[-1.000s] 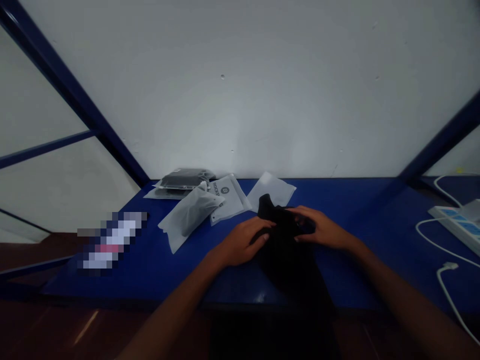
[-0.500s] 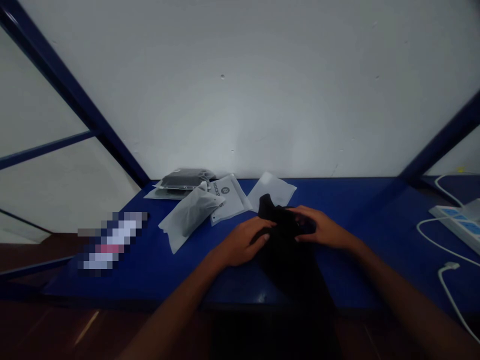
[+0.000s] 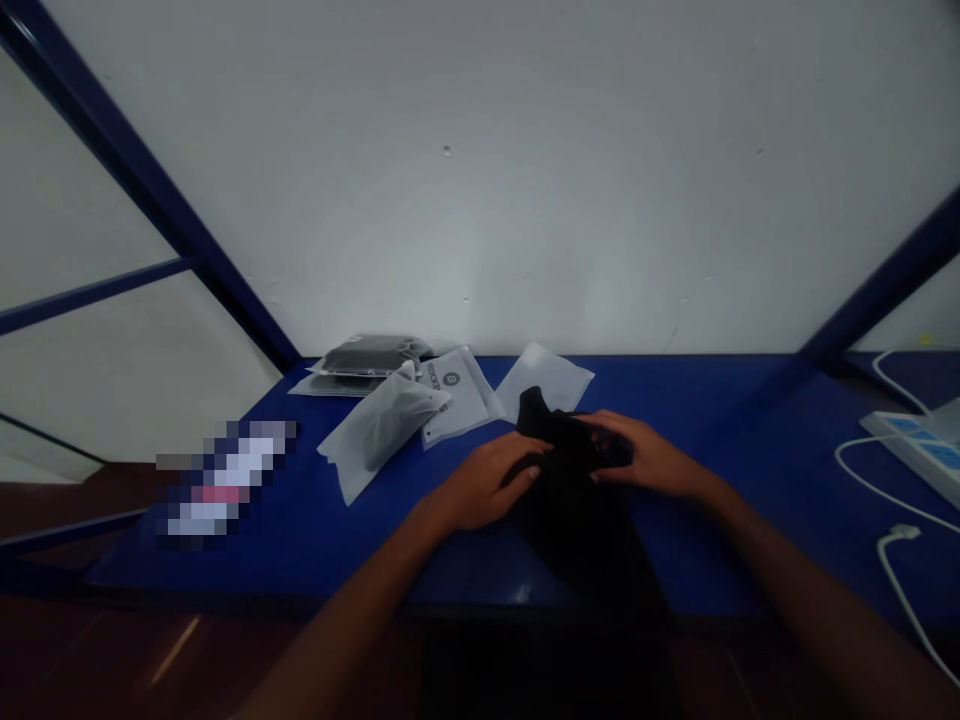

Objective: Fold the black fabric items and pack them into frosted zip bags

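A piece of black cloth (image 3: 581,520) lies bunched on the blue table and hangs toward its front edge; its kind is too dark to make out. My left hand (image 3: 491,482) grips the cloth's left side, thumb and fingers curled on it. On the other side, my right hand (image 3: 649,455) is closed around a dark, rounded object (image 3: 611,447) with a faint purple sheen, pressed against the cloth. Behind the cloth lies a flat white pouch (image 3: 544,378). A printed white pouch (image 3: 457,395) is left of that.
A frosted bag (image 3: 382,430) and stacked dark packets (image 3: 367,355) lie at the back left of the blue table (image 3: 720,400). A blurred-out item (image 3: 232,485) is at far left. On the right are a power strip (image 3: 915,445) and a white cable plug (image 3: 900,532). A white wall stands behind.
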Demonstrator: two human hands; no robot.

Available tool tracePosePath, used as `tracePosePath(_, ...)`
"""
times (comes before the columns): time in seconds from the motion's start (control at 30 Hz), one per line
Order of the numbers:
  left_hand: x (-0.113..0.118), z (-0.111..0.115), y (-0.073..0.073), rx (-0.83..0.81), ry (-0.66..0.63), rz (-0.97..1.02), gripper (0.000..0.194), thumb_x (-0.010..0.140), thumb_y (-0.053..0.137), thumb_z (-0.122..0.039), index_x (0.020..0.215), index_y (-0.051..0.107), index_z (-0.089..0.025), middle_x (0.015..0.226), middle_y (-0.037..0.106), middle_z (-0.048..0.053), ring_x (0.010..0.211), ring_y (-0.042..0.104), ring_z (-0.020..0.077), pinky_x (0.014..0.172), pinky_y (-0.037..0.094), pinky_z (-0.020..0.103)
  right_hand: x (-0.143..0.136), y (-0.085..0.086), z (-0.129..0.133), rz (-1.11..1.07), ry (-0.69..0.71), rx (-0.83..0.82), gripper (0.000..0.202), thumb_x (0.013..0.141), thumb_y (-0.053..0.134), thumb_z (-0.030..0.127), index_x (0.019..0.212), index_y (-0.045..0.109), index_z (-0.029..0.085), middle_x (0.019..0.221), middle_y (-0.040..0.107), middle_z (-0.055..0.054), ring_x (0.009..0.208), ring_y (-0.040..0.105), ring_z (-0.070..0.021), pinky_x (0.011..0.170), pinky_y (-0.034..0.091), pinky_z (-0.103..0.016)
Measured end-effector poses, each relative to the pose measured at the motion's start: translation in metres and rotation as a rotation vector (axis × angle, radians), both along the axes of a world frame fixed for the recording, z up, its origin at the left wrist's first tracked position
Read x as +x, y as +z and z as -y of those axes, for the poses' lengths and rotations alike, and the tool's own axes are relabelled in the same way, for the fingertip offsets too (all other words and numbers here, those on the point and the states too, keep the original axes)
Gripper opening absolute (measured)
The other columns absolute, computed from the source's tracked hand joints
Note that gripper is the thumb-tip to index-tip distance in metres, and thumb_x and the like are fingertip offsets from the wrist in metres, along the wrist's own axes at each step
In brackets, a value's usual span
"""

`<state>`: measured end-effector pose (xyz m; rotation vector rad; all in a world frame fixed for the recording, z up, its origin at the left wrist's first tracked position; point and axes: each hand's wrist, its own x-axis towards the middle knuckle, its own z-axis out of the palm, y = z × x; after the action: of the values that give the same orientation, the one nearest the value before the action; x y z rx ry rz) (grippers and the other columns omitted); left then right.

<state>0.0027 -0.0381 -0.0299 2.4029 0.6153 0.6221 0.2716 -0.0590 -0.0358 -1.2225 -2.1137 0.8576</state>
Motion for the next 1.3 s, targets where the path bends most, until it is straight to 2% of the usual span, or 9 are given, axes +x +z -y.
tracePosePath(0.5,-0.0004,0.0001,0.0008,-0.009,0.005,-0.007,0.029,0.096,0.040,-0.028,0.120,0.053,-0.022,0.125,0.059,0.007,0.115,0.054,0.0208,0.100,0.042,0.038,0.0002,-0.0017,-0.0005,0.006,-0.010,0.016,0.065,0.073,0.074,0.041,0.132,0.049,0.030,0.119,0.058,-0.007,0.109,0.055,-0.0274,0.094,0.045,-0.050)
tracePosePath(0.73,-0.0008,0.0000,0.0004,-0.008,-0.002,-0.015,0.028,0.096,0.041,-0.027,0.121,0.052,-0.021,0.127,0.058,0.007,0.117,0.053,0.0199,0.101,0.041,0.037,0.0019,-0.0051,-0.0020,0.012,-0.011,0.013,0.065,0.073,0.074,0.039,0.132,0.049,0.030,0.117,0.058,-0.007,0.102,0.057,-0.0249,0.091,0.047,-0.047)
tracePosePath(1.3,-0.0006,-0.0003,-0.0002,-0.010,-0.016,-0.006,0.027,0.096,0.041,-0.026,0.120,0.052,-0.021,0.127,0.058,0.006,0.116,0.053,0.0189,0.101,0.040,0.035,0.0022,-0.0066,-0.0025,-0.011,-0.012,-0.013,0.063,0.075,0.071,0.041,0.133,0.048,0.029,0.117,0.059,-0.007,0.102,0.057,-0.0248,0.091,0.046,-0.046)
